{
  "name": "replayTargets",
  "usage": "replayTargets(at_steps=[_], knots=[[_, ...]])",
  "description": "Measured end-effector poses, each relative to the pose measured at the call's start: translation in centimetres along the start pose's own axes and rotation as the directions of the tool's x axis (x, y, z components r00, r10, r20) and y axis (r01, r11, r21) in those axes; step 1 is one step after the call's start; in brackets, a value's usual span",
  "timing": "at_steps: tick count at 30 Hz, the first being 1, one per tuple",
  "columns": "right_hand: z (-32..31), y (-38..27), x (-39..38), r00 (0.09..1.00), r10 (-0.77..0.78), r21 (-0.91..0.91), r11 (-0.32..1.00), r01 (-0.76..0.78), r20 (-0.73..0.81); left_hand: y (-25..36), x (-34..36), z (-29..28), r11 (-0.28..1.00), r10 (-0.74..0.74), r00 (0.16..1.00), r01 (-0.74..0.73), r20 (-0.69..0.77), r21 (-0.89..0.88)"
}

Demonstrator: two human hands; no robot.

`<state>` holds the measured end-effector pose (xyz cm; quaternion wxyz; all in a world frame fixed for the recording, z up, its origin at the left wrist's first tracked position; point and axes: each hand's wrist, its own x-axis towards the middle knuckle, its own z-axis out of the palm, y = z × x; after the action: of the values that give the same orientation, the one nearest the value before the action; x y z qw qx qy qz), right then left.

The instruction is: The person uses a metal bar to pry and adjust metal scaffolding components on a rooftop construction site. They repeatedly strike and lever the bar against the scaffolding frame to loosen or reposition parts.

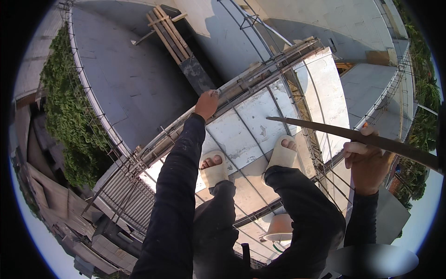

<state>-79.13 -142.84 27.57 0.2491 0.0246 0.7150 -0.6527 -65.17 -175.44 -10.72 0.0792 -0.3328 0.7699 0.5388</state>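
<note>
Right of centre, above the sheets, long bar (320, 126) slants across: narrow tip to the left over the sheets, wider end running off past the right hand (371, 168). Right fingers (356, 149) are clamped on the bar, some above it, some below. Left hand (206, 105) is up front at the edge beam (237, 89), arm stretched out. Left fingers are curled together and touching the beam's edge; can't tell if they grip anything. Bar and left hand are well apart.

Container: bucket (280, 225), pale, behind the feet and partly hidden by the right leg. Can't see what's inside. Green strip (278, 247) just beside it, too small to identify.

Underfoot: pale, scuffed sheets (254, 123), thin rods (241, 118) running across. Both feet stand there in pale sandals (214, 177), set apart. Past the left hand: dark board (196, 74), with battens (168, 35) at its far end. Left side: corrugated sheet (132, 195), then trees (69, 121). More walls further out ahead.
</note>
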Motion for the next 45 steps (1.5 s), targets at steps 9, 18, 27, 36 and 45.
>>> replayTargets(at_steps=[9, 18, 27, 36, 45], knots=[[-2.2, 1.1, 3.4, 0.956, -0.248, -0.351, 0.891, 0.288, 0.156, -2.8, 3.6, 1.8, 0.862, -0.072, 0.955, 0.204, 0.286, -0.464], [4.7, 2.1, 7.9, 0.894, -0.269, -0.099, 0.941, 0.323, 0.359, -2.9, 2.5, 3.1, 0.892, -0.04, 0.985, 0.11, 0.165, -0.439], [7.7, 3.5, 10.2, 0.906, -0.322, 0.045, 0.945, 0.323, 0.274, -1.8, 3.5, 0.0, 0.805, -0.053, 0.959, 0.205, 0.277, -0.557], [9.7, 4.6, 15.1, 0.832, -0.531, 0.137, 0.847, 0.514, 0.157, -2.0, 2.6, -3.5, 0.848, 0.052, 0.951, 0.119, 0.304, -0.517], [3.5, 6.5, 8.7, 0.88, -0.471, 0.217, 0.867, 0.448, 0.065, -2.8, 6.0, -0.5, 0.912, -0.221, 0.745, 0.387, 0.629, -0.138]])
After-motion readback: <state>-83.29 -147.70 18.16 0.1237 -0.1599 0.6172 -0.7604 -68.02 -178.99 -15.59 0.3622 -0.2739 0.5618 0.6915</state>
